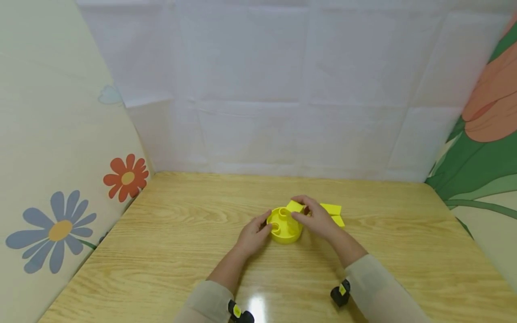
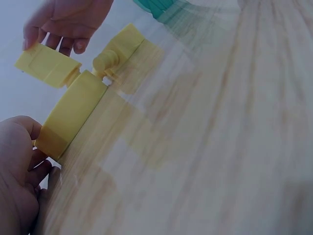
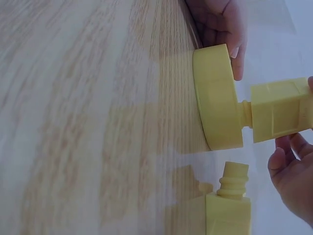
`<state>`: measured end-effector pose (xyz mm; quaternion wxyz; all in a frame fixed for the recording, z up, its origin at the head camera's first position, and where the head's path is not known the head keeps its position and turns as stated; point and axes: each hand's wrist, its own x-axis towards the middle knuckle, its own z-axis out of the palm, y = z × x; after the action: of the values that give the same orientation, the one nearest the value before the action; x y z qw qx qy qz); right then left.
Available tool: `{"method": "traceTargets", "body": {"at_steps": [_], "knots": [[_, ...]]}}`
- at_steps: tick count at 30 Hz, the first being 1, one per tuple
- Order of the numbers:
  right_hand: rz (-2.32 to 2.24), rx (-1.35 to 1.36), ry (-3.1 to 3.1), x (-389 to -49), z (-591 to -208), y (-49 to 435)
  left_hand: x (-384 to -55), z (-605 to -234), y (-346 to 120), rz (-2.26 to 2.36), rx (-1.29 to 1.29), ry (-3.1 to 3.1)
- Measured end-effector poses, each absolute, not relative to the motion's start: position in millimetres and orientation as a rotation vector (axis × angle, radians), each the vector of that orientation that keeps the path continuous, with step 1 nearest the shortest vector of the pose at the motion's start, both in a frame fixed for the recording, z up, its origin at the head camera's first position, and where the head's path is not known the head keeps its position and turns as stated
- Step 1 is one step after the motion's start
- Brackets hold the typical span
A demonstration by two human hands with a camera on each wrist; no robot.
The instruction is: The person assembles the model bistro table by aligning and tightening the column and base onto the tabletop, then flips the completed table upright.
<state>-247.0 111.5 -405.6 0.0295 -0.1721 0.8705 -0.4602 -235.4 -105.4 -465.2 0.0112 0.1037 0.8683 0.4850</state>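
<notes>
A round yellow tray (image 1: 286, 238) with short ring-shaped sockets inside sits on the wooden table. At its left side my left hand (image 1: 251, 234) holds the rim between thumb and fingers. My right hand (image 1: 317, 220) pinches a yellow block-shaped piece (image 1: 295, 206) over the tray's far right part. In the right wrist view this block (image 3: 281, 110) has a narrow ridged neck (image 3: 245, 114) pointing down at the tray (image 3: 217, 98). The neck's lower end is hidden behind the tray wall.
Two more yellow pieces, one farther back (image 1: 332, 209) and one nearer (image 1: 338, 221), lie on the table beyond my right hand. A similar ridged neck (image 3: 233, 182) shows on a lying piece. White cloth (image 1: 250, 134) hangs behind the table (image 1: 181, 211); flower-patterned walls flank it.
</notes>
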Motion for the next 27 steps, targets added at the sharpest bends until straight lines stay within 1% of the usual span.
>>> {"method": "traceTargets", "body": {"at_steps": [4,10,18,27], "knots": [[-1.438,-0.513,2.669,-247.9,-407.0,111.7,-235.8,-466.0,-105.4,1.515,0.311,2.697],[-1.507,-0.351,2.626,-250.2,-413.0,112.3,-234.9,-465.0,-105.7,1.517,0.300,2.686],[-1.790,-0.396,2.362,-250.0,-418.9,118.5,-234.3,-465.3,-105.0,1.519,0.270,2.661],[-1.854,-0.315,2.396,-247.2,-423.9,124.6,-234.1,-464.2,-105.1,1.525,0.270,2.654]]}}
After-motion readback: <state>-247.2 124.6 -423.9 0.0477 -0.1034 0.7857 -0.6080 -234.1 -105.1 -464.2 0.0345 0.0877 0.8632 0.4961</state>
